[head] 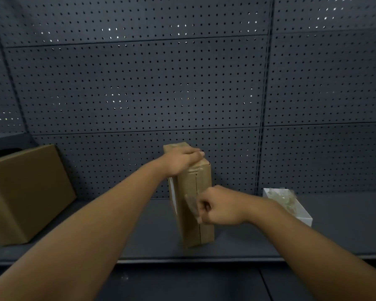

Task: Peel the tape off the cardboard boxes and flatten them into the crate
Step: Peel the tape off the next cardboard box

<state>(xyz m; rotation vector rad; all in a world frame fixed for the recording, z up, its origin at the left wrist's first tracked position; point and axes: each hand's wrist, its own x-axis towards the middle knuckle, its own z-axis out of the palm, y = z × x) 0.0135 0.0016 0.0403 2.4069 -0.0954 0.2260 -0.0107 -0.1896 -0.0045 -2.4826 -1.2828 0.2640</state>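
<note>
While my right hand [220,206] curls into a fist against the near face of the box [193,205], I see its thumb and fingers pinching a strip of tape [192,206] that stands away from the cardboard beside the centre seam; motion blur softens the strip, so I cannot tell how far along the seam it remains stuck. My left hand [183,162] lies flat on the top of the box, fingers straight and together, pointing right, palm pressed down on the upper edge. That box stands upright on one narrow end, leaning slightly, in the middle of the shelf [139,224], close to its near lip; a pale patch, perhaps a label, shows along its left side. Well apart to the left, a bigger box [28,192] sits on the same shelf, closed, partly cut off by the picture's edge. To the right, near my right wrist but not touching the upright box, a small white tray [300,211] holds a crumpled heap of clear tape scraps [283,197]. Behind everything rises a dark pegboard [139,83], its holes glinting in places. Both my forearms reach in bare from the near edge.
</note>
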